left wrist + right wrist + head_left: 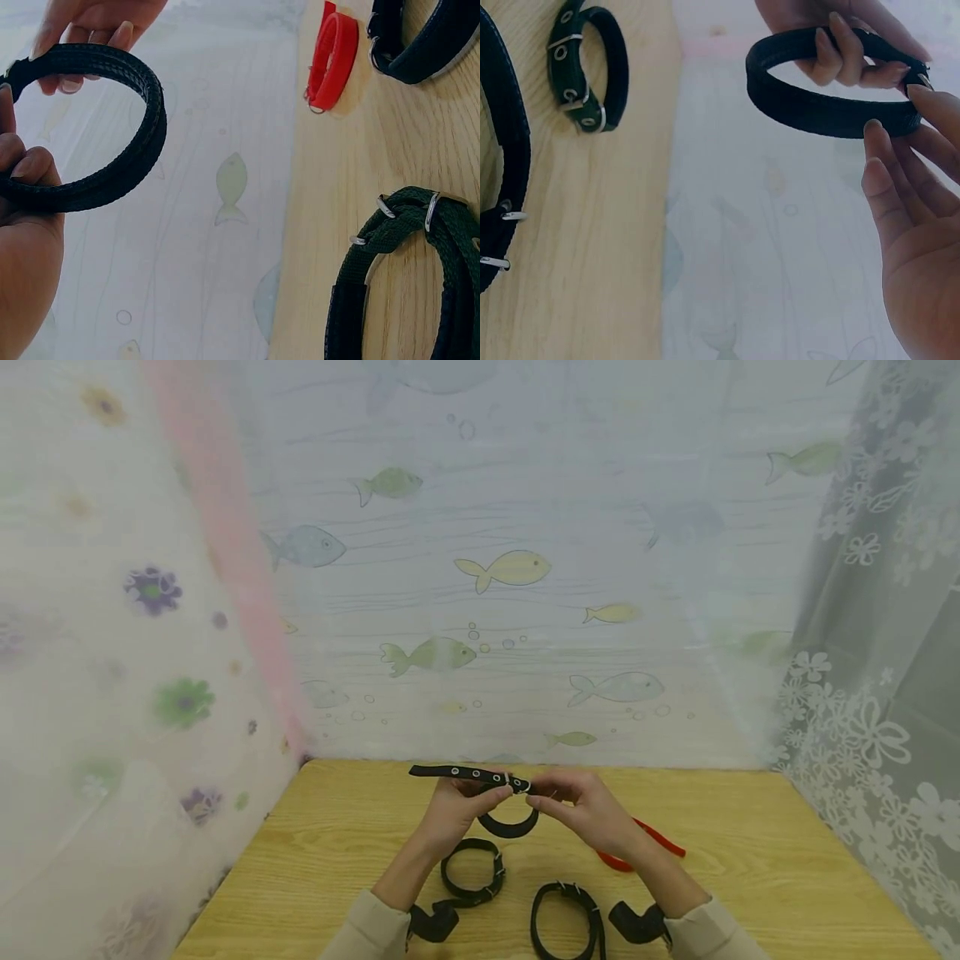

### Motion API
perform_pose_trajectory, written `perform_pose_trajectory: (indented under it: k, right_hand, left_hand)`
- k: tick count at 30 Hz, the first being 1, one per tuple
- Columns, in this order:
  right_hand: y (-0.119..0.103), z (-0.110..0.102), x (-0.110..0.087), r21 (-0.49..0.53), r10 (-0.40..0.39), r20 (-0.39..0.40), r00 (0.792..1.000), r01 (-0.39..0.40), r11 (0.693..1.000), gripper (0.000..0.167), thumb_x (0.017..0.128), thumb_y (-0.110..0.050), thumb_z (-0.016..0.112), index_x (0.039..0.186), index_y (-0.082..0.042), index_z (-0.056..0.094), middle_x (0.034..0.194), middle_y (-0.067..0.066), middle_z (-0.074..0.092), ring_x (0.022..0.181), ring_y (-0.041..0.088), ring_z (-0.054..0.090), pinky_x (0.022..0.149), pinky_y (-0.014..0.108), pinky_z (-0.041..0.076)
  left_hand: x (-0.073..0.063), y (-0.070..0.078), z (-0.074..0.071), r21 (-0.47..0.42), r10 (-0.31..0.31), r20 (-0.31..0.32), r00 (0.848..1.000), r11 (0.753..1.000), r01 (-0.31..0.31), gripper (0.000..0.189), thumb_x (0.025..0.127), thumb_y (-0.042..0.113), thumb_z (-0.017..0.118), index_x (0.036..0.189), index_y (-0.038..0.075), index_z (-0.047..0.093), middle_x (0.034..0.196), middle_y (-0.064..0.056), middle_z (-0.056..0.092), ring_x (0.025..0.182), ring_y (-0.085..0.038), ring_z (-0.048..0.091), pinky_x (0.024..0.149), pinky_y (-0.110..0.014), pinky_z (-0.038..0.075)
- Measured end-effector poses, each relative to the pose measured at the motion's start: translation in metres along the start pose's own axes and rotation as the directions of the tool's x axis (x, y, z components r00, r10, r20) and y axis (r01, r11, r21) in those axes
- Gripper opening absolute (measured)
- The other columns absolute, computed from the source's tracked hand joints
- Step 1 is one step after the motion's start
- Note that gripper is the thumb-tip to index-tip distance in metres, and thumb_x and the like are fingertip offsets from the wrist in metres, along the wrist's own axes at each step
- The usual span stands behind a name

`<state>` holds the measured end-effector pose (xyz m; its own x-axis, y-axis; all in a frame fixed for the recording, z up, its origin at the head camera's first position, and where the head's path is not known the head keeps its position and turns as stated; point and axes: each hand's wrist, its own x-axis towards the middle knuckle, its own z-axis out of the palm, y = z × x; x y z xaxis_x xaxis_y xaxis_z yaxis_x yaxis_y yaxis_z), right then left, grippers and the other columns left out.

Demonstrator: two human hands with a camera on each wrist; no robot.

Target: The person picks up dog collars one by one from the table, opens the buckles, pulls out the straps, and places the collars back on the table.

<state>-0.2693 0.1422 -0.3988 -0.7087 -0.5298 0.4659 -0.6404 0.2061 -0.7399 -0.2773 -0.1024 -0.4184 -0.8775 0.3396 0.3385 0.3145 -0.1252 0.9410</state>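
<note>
Both hands hold a black collar point(508, 832) up in front, above the far part of the table. Its loop hangs below the fingers, and the free strap end with metal eyelets sticks out to the left. My left hand point(452, 817) pinches the strap beside the buckle, thumb in front. On the other side, my right hand point(592, 814) pinches the collar at its metal ring between thumb and fingers. In the right wrist view the padded band point(817, 112) runs between the two hands, with right fingertips against its lower edge.
On the wooden table point(300, 877) lie a dark green collar point(346, 262) at left, a black collar point(420, 66) near the front, and a red collar point(337, 60) behind the right forearm. A fish-patterned curtain point(525, 635) hangs at the table's far edge.
</note>
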Motion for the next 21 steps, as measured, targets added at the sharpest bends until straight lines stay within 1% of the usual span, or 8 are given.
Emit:
perform_pose_trajectory:
  k: [2,5,10,12,15,17,21]
  right_hand:
    - [0.0010,-0.0004,-0.0004,0.013,0.009,0.000,1.000,-0.009,1.000,0.018,0.102,-0.019,0.066,0.118,-0.018,0.074,0.110,0.003,0.072,0.095,0.018,0.071,0.081,0.033,0.059]
    - [0.0032,-0.0021,-0.0018,0.043,0.024,-0.002,1.000,-0.024,0.999,0.017,0.102,-0.017,0.066,0.117,-0.015,0.074,0.109,0.003,0.071,0.093,0.019,0.072,0.079,0.035,0.059]
    - [0.0059,-0.0047,-0.0040,0.072,0.040,0.002,0.999,-0.040,0.997,0.015,0.102,-0.013,0.065,0.115,-0.011,0.074,0.105,0.006,0.072,0.088,0.022,0.073,0.074,0.034,0.059]
    - [0.0053,-0.0050,-0.0039,0.054,0.038,0.003,0.999,-0.039,0.998,0.015,0.102,-0.013,0.066,0.114,-0.012,0.074,0.104,0.006,0.072,0.089,0.023,0.072,0.074,0.034,0.059]
    - [0.0017,-0.0045,-0.0026,0.001,0.035,-0.005,0.999,-0.035,0.999,0.015,0.101,-0.016,0.067,0.115,-0.015,0.074,0.103,0.003,0.071,0.087,0.021,0.069,0.072,0.032,0.057]
    - [-0.0010,-0.0033,-0.0007,-0.043,0.021,-0.018,1.000,-0.022,0.999,0.016,0.101,-0.018,0.068,0.115,-0.017,0.074,0.099,0.000,0.069,0.080,0.018,0.065,0.068,0.030,0.054]
    - [-0.0031,-0.0008,0.0037,-0.086,-0.028,-0.023,0.999,0.026,0.996,0.015,0.101,-0.019,0.068,0.113,-0.016,0.075,0.086,-0.001,0.060,0.065,0.013,0.048,0.059,0.028,0.044]
  left_hand:
    - [-0.0002,-0.0011,-0.0013,0.005,0.002,-0.015,1.000,1.000,-0.001,0.020,0.096,0.014,0.074,0.116,0.009,0.077,0.101,0.004,0.075,0.090,-0.014,0.060,0.084,-0.035,0.048]
    - [-0.0012,-0.0021,-0.0033,0.000,-0.005,-0.037,0.999,1.000,0.005,0.014,0.097,0.016,0.073,0.110,0.014,0.078,0.092,0.006,0.071,0.085,-0.012,0.057,0.082,-0.033,0.048]
    - [-0.0027,-0.0026,-0.0053,-0.065,-0.014,-0.037,0.999,0.998,0.012,0.009,0.099,0.016,0.071,0.105,0.018,0.078,0.082,0.008,0.062,0.078,-0.012,0.049,0.079,-0.031,0.045]
    - [-0.0027,-0.0025,-0.0052,-0.076,-0.017,-0.034,0.999,0.997,0.014,0.010,0.098,0.016,0.072,0.105,0.019,0.078,0.084,0.008,0.063,0.078,-0.012,0.048,0.079,-0.031,0.045]
    - [-0.0022,-0.0021,-0.0038,-0.041,-0.020,-0.038,0.999,0.999,0.018,0.009,0.098,0.018,0.073,0.105,0.021,0.078,0.083,0.007,0.062,0.078,-0.012,0.049,0.078,-0.030,0.044]
    - [-0.0016,-0.0025,-0.0025,-0.021,-0.027,-0.035,0.999,0.999,0.026,0.010,0.097,0.017,0.073,0.104,0.022,0.078,0.089,0.007,0.067,0.080,-0.012,0.052,0.078,-0.031,0.045]
    - [-0.0017,-0.0033,-0.0007,0.002,-0.043,-0.019,0.999,0.999,0.043,0.012,0.098,0.014,0.072,0.104,0.022,0.078,0.095,0.007,0.071,0.084,-0.014,0.057,0.081,-0.035,0.048]
